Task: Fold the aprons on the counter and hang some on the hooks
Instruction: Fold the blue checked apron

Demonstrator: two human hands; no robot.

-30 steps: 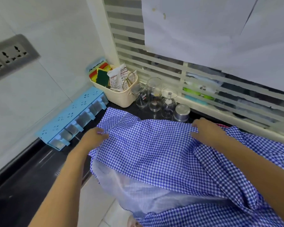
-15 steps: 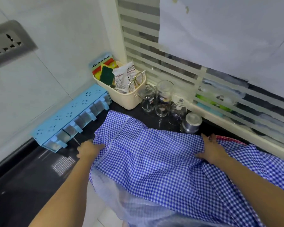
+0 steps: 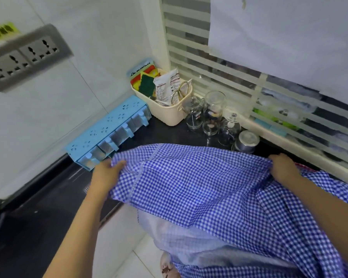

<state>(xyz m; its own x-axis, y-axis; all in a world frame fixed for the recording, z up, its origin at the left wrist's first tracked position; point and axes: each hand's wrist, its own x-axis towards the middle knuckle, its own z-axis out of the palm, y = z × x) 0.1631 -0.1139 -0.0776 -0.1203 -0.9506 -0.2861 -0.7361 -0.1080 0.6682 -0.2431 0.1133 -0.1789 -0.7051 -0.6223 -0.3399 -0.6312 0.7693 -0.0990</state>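
A blue-and-white checked apron (image 3: 199, 183) is stretched across the black counter (image 3: 48, 213) and spills over its front edge, showing a pale inner lining lower down. My left hand (image 3: 107, 173) pinches the apron's left edge near the blue drawer rack. At the far right corner of the folded part, my right hand (image 3: 283, 167) grips the cloth. Between the two hands the top edge is pulled taut and lifted slightly. A bit of red fabric (image 3: 307, 165) peeks out just right of my right hand. No hooks are in view.
A blue drawer rack (image 3: 109, 129) lies along the left wall. Behind the apron stand a cream basket (image 3: 169, 115) of sponges and packets, several glass jars (image 3: 211, 115) and a metal cup (image 3: 247, 141). A socket panel (image 3: 26, 55) is on the wall; a slatted window (image 3: 229, 71) runs behind.
Both hands have closed on the apron's edges and drawn its top edge back toward me, baring more black counter in front of the jars. The view has tilted down.
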